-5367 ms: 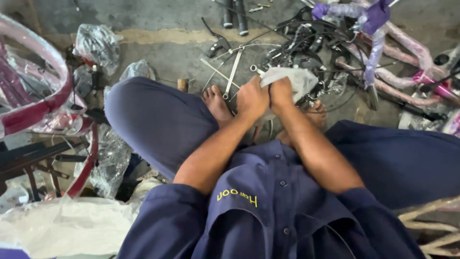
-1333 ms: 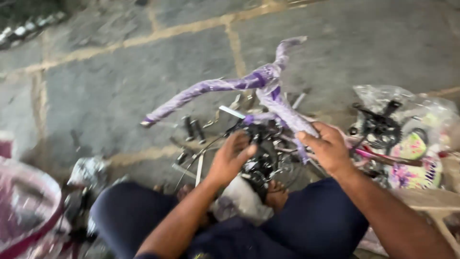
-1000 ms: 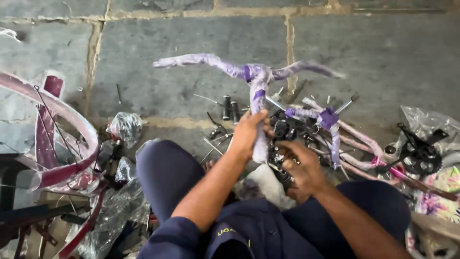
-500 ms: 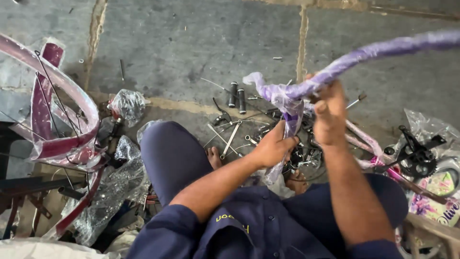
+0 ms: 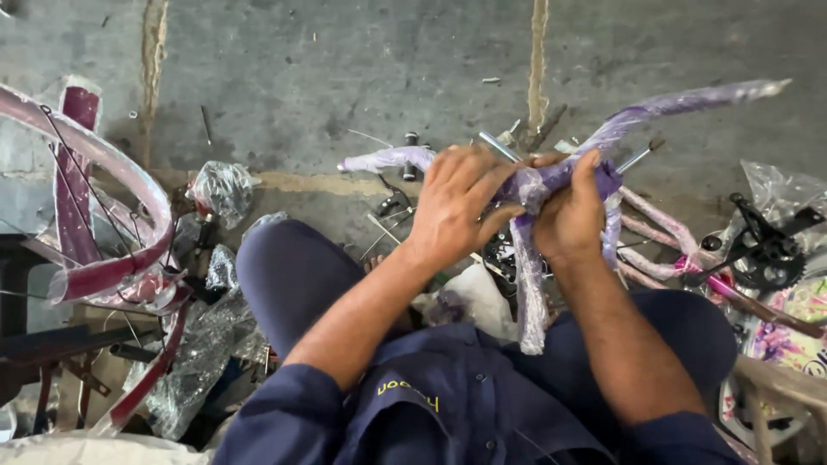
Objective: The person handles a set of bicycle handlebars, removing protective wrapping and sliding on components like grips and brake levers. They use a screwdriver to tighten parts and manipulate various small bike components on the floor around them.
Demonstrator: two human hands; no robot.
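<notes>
Half a second ago the wrapped handlebar was raised higher, with the right hand gripping its stem from above; now it sits lower and closer to the body, and both hands have closed in around its centre.

From the head camera, the handlebar (image 5: 551,185) is held in front of the chest, above the lap and clear of the concrete floor (image 5: 345,69). It is a child's bicycle bar sheathed in purple and lilac plastic wrap that is wrinkled and glossy. One arm runs left to a pale wrapped end, the other sweeps up to the right and tapers to a point. A loose tail of the same wrap hangs down from the middle, between the forearms (it looks like the covered stem, though the folds make that hard to confirm).

The left hand (image 5: 457,207) lies over the centre of the bar, fingers spread and curled onto the wrap. The right hand (image 5: 573,215) clamps the same bunched middle from the other side, its fingers closed on the plastic, thumb pressing the top. The two hands nearly touch.

Around them: a pink bicycle frame (image 5: 680,250) wrapped in clear film lies on the floor just beyond the right hand, with a black crank and chainring (image 5: 762,258) near the right edge. Loose bolts and small metal parts (image 5: 396,207) are scattered ahead of the knees. A dark red wheel guard with spokes (image 5: 103,232) stands at the left, beside crumpled clear plastic bags (image 5: 220,185).
</notes>
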